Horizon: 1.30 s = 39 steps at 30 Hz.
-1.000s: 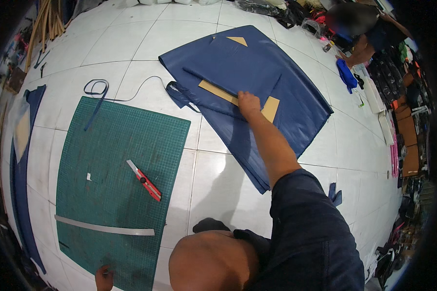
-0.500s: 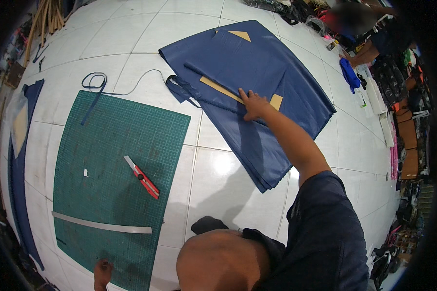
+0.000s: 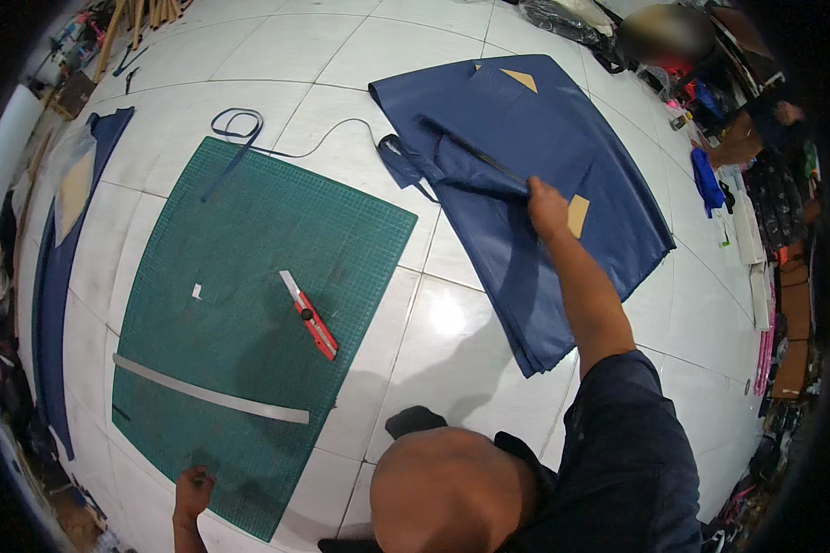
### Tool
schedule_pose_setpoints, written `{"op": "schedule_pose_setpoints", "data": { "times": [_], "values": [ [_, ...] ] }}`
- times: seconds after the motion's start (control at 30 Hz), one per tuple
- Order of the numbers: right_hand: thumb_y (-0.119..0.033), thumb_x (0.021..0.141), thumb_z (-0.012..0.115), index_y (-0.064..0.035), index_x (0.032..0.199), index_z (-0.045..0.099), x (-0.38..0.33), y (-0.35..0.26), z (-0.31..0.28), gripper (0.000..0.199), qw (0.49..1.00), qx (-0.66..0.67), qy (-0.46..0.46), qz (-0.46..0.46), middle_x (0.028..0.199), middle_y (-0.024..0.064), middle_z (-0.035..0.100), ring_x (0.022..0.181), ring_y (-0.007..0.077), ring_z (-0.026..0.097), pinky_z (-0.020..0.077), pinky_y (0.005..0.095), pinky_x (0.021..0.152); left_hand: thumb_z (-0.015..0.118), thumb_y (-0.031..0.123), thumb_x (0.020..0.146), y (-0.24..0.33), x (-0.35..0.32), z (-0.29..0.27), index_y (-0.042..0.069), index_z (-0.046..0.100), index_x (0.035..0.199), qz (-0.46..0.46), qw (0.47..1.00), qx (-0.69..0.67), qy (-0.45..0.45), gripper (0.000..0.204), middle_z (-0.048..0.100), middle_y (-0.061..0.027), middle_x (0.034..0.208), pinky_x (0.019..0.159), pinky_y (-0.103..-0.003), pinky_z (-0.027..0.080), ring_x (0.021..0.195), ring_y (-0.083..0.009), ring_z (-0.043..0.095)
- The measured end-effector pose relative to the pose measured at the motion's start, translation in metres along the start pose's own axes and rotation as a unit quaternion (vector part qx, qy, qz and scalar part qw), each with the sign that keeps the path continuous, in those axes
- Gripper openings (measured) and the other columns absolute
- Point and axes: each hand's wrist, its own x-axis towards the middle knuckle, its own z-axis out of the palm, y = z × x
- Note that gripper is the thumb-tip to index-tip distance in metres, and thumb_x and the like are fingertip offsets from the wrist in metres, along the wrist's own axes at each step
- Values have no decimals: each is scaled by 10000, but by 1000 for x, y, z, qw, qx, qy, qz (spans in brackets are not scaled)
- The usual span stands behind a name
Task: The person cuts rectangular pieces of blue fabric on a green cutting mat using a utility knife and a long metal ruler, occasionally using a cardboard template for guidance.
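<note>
My right hand (image 3: 546, 205) reaches out over a large piece of dark blue fabric (image 3: 563, 147) spread on the white tiled floor. It pinches a raised fold of the fabric. The fold hides most of a tan strip, and only the strip's end (image 3: 577, 215) shows beside the hand. A small tan triangle (image 3: 520, 79) lies on the fabric's far part. My left hand (image 3: 192, 488) rests flat at the near edge of a green cutting mat (image 3: 249, 240), holding nothing.
On the mat lie a red utility knife (image 3: 310, 316), a long metal ruler (image 3: 210, 391) and a small white scrap (image 3: 196, 291). A blue strap and thin cord (image 3: 240, 129) trail past the mat's far edge. More blue fabric (image 3: 51, 276) lies at left. Clutter and another person (image 3: 747, 129) sit at right.
My right hand has lifted a fold of the blue fabric up over the tan strip, which lay fully in view before. The left hand has stayed at the mat's edge.
</note>
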Motion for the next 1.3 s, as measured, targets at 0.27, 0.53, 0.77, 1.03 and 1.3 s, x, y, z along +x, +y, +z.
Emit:
{"op": "schedule_pose_setpoints", "data": {
  "times": [0.27,0.53,0.77,1.03,1.3],
  "values": [
    [-84,912,459,-183,1281,610,75,56,-150,411,988,-48,140,37,1147,155,708,1054,381,685,530,527,878,619,66,884,13,-7,-9,-21,679,986,40,997,-52,40,148,720,-178,878,721,-370,550,815,-278,716],
    [7,813,546,-206,1413,548,70,-54,-350,637,959,-127,204,-151,1210,188,694,1070,367,695,546,497,918,662,157,960,117,-20,-119,-35,639,1256,72,962,-69,255,354,699,-194,1159,916,-377,532,1048,-261,685],
    [-45,848,715,-174,1300,652,25,-296,-371,474,837,54,246,-486,1194,110,718,1089,293,714,610,404,941,714,372,919,238,-102,-212,99,516,1450,271,825,44,494,629,527,-186,1452,1159,-496,364,1373,-328,483],
    [-165,894,572,-201,1192,632,-112,-577,-301,305,412,387,304,-767,1015,35,694,960,270,700,583,414,788,804,349,774,216,-169,-136,92,407,1525,26,894,216,391,888,537,-238,1418,1067,-489,463,1287,-425,542],
    [-181,913,651,-180,1412,534,-267,-585,-89,513,633,285,75,-715,1432,117,495,1351,353,461,366,505,1138,609,58,890,74,-129,53,32,652,1255,-174,969,-35,171,369,681,-285,1108,935,-490,519,1020,-460,662]
  ]
}}
